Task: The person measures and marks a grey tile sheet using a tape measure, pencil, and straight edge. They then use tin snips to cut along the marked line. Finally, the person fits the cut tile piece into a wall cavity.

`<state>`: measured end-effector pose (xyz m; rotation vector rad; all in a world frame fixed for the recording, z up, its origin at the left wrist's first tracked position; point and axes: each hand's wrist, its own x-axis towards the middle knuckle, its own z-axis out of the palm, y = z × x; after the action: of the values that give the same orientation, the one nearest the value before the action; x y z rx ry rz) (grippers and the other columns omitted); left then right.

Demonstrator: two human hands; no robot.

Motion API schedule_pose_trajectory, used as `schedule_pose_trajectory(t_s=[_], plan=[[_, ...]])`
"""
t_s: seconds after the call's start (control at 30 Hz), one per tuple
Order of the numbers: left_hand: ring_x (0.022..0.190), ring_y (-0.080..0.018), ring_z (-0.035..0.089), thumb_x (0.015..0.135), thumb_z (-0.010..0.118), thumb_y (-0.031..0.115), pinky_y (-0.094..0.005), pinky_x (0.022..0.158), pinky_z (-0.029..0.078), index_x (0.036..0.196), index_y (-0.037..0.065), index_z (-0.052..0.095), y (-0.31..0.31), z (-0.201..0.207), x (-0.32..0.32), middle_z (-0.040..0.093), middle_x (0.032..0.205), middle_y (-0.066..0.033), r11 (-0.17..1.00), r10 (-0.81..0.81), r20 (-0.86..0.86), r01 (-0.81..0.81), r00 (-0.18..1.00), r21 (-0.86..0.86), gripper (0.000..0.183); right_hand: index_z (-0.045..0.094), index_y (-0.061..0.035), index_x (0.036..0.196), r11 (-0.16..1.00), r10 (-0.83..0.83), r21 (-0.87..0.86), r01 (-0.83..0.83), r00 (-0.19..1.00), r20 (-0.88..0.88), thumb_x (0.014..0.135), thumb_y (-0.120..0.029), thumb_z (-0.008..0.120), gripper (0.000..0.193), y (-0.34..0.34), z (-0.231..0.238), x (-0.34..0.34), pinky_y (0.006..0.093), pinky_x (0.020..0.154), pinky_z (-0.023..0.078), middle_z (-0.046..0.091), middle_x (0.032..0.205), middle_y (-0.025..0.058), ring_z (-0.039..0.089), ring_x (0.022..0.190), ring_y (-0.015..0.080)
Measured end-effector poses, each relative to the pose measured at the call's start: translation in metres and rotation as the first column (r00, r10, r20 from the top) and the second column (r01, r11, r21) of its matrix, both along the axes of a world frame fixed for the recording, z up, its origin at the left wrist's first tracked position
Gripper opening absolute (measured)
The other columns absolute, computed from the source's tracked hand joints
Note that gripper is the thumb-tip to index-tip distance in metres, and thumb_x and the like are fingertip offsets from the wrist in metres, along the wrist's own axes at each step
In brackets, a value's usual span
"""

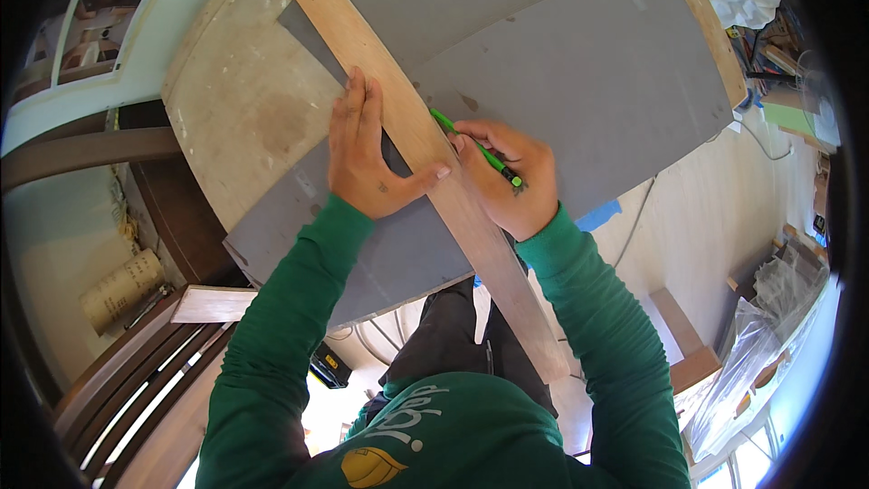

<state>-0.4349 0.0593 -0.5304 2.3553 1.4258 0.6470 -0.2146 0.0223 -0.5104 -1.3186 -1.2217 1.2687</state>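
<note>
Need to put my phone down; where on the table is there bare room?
The pale wooden tabletop is bare left of the left hand, out to its outer edge; so is the gray sheet beyond the right hand, toward the right wooden rim. It's crowded in the middle: the wooden board, both hands and the green marker meet there.

A beige roll [120, 293] lies far left, crumpled clear plastic [744, 364] lower right.
</note>
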Motion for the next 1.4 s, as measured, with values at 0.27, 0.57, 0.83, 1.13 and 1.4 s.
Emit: schedule_pose_trajectory(t_s=[0.27,0.57,0.83,1.13,1.4], plan=[[0.151,-0.0516,0.03,0.069,0.092,0.049,-0.0607,0.12,0.029,0.159,-0.007,0.028,0.0,0.003,0.001,0.023,0.166,-0.0344,1.0,0.011,-0.011,-0.011,1.0,-0.014,0.124,0.072,0.0063,0.111,0.999,0.0,0.045,-0.001,1.0,0.018,0.1,-0.005,0.064,0.018,0.015,-0.002,-0.007,0.0238,0.073,0.052,0.075,0.09,0.0059,0.065,0.082,0.0067],[0.155,-0.0489,0.025,0.069,0.088,0.062,-0.0626,0.123,0.02,0.16,-0.008,0.026,0.0,0.0,-0.002,0.023,0.166,-0.0346,0.999,0.015,-0.025,-0.016,1.0,-0.032,0.13,0.073,0.0029,0.106,0.998,-0.064,0.026,0.066,0.995,-0.076,0.095,-0.009,0.066,0.017,0.033,-0.008,-0.02,0.029,0.065,0.051,0.07,0.084,0.0137,0.063,0.068,0.0146],[0.152,-0.0494,0.029,0.067,0.091,0.05,-0.06,0.121,0.026,0.16,-0.006,0.028,0.0,0.0,-0.002,0.023,0.167,-0.0334,1.0,0.006,-0.005,-0.006,1.0,-0.008,0.126,0.073,0.0031,0.106,0.998,-0.062,0.014,0.063,0.995,-0.081,0.095,-0.01,0.066,0.018,0.042,-0.009,-0.026,0.0289,0.064,0.051,0.071,0.083,0.0134,0.062,0.067,0.0136],[0.154,-0.0479,0.027,0.067,0.091,0.055,-0.0625,0.122,0.023,0.159,-0.008,0.029,0.0,-0.001,-0.003,0.025,0.166,-0.0328,1.0,0.013,0.006,-0.013,1.0,-0.013,0.127,0.067,0.0029,0.093,0.998,0.016,0.068,-0.017,1.0,0.019,0.089,-0.006,0.066,0.01,0.023,0.009,-0.003,0.0313,0.057,0.044,0.06,0.072,0.0134,0.055,0.059,0.0201],[0.15,-0.0478,0.033,0.068,0.091,0.055,-0.062,0.121,0.025,0.156,-0.01,0.033,-0.001,-0.004,0.0,0.03,0.164,-0.034,0.999,0.017,-0.013,-0.017,1.0,0.029,0.123,0.067,0.0013,0.094,0.992,0.116,-0.079,-0.102,0.972,0.206,0.087,-0.002,0.065,0.008,-0.076,0.041,0.053,0.0363,0.06,0.047,0.061,0.073,0.0136,0.06,0.064,0.0274]])
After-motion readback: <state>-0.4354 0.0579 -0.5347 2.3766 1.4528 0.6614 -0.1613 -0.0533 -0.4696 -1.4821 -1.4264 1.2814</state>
